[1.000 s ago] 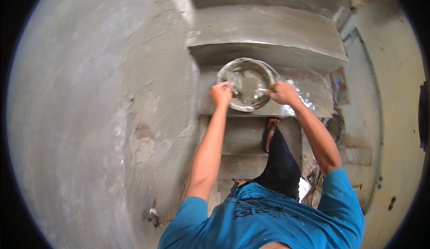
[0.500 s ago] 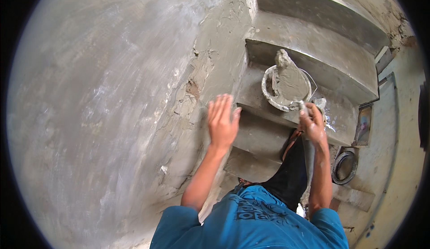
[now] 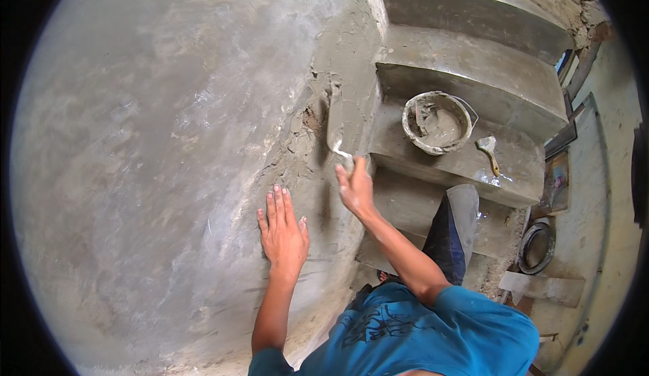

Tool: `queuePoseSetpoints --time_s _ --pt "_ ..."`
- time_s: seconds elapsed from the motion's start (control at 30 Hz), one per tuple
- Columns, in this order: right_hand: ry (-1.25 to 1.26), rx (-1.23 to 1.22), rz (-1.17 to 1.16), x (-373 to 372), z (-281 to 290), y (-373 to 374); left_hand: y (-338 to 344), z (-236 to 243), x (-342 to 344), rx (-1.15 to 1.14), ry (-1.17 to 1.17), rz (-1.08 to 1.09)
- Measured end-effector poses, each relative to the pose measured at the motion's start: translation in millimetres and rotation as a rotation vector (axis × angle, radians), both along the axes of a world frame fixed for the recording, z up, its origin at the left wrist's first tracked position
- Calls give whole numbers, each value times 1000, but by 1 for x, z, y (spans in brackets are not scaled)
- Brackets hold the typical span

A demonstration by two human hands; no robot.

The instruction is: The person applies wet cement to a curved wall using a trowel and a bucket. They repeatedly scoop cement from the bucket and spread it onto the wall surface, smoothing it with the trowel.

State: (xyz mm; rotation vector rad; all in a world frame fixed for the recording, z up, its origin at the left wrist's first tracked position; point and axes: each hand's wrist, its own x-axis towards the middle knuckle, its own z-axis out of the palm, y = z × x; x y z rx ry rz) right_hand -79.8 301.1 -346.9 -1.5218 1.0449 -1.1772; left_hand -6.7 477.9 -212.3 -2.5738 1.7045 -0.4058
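My right hand grips a trowel by its handle. The trowel's blade, coated in grey, lies against the strip of wet mortar on the wall, beside a rough reddish hollow. Lower and to the left, my left hand rests flat on the smooth grey wall, its fingers stretched out and holding nothing. To the right, a bucket partly filled with wet mortar stands on a step.
A flat brush with a pale handle lies on the same step, right of the bucket. Concrete stairs climb along the wall. My leg stands on the lower steps. A dark ring-shaped object sits at the lower right.
My right hand has swung left from the bucket, bringing the mortar-loaded trowel to the wall. My left hand has moved down and left onto the wall. The brush shows fully now.
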Motion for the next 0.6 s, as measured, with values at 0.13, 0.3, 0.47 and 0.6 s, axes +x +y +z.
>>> queuePoseSetpoints --time_s 0.13,0.3,0.47,0.6 --pt "21 30 48 49 18 16 4 -5 10 23 -51 -33" --pt "-52 -60 194 18 0 54 4 -3 8 59 -74 -12" --pt "-7 -150 53 11 -16 29 1 -5 7 44 -69 -1" --pt "43 -143 -61 32 -13 -42 1 -10 10 49 -91 2"
